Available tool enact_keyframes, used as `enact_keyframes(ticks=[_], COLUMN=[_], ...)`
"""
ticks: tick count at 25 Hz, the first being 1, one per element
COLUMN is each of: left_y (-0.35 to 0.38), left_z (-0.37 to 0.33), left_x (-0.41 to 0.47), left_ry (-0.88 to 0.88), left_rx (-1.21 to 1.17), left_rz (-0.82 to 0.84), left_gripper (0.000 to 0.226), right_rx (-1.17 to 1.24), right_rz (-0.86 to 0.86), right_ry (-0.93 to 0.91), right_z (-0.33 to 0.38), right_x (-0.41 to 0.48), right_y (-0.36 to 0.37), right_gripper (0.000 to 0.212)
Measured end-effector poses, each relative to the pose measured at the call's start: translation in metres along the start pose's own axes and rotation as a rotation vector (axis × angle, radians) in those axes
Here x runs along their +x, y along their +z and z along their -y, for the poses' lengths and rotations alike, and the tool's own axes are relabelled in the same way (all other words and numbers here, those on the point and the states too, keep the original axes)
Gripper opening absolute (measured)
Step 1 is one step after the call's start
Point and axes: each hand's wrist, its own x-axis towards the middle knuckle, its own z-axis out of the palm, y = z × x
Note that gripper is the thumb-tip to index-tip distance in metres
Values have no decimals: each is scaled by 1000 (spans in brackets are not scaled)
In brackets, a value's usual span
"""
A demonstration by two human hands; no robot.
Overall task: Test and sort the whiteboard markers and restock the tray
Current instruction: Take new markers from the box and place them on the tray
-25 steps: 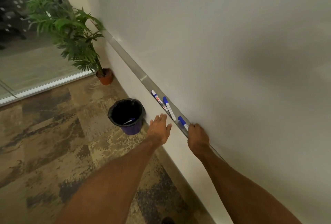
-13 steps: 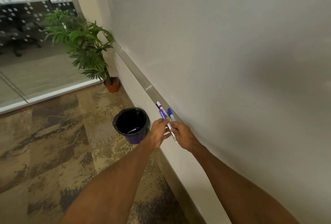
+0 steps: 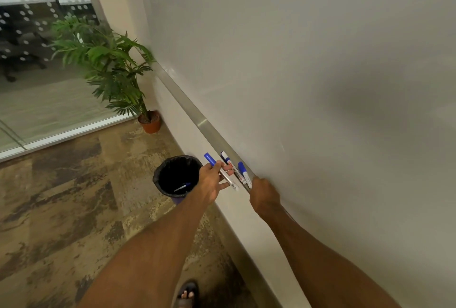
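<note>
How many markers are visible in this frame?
4. Held marker in the left hand; far marker and near marker on the tray; bin marker in the bin. The right hand may hide more.

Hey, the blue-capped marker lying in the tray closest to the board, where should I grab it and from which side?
Pinch the blue-capped marker by its white barrel, just behind the cap, from above. It lies flat along the tray, the whiteboard right behind and another marker alongside, so side approaches look blocked.
</note>
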Motion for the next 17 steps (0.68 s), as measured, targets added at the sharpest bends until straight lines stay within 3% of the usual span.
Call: enact_keyframes(ticks=[7,17], left_y=[-8,-12], left_z=[-24,-44], left_x=[33,72], left_ry=[-89,-119], left_rx=[43,156], left_rz=[67,121], left_gripper=[16,6], right_rx=[-51,144], right_rz=[15,-53], right_ry=[119,141], right_z=[13,39], right_x=[18,42], right_y=[-5,-13], right_gripper=[28,24])
